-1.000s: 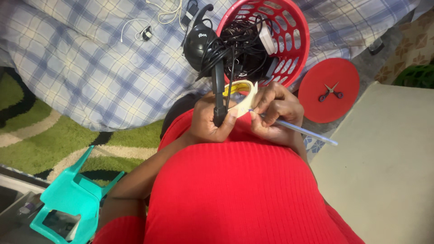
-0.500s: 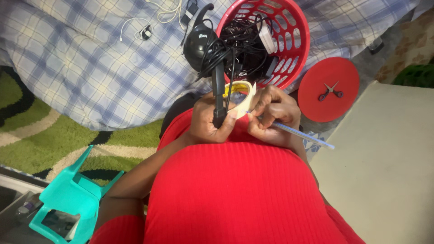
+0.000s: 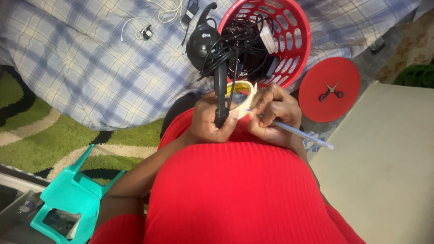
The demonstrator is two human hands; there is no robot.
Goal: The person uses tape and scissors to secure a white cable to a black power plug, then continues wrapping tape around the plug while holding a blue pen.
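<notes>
My left hand (image 3: 210,121) grips the black band of a headset (image 3: 205,43), whose round earcup and tangled black cable hang in front of a red basket (image 3: 296,43). The same hand also steadies a cream roll of tape (image 3: 244,97) with a yellow core. My right hand (image 3: 275,113) holds a thin blue pen (image 3: 298,133), its tip against the tape roll. Both hands are close together above my red ribbed top.
The red basket holds several cables and a white adapter, resting on a blue plaid bedsheet (image 3: 90,68). White earphones (image 3: 144,31) lie on the sheet. A red round lid (image 3: 330,88) carries small scissors (image 3: 331,90). A teal plastic stool (image 3: 68,199) stands lower left; a beige surface (image 3: 384,167) at right.
The right hand and the pen have shifted slightly against the tape roll. The left hand keeps its grip on the headset band.
</notes>
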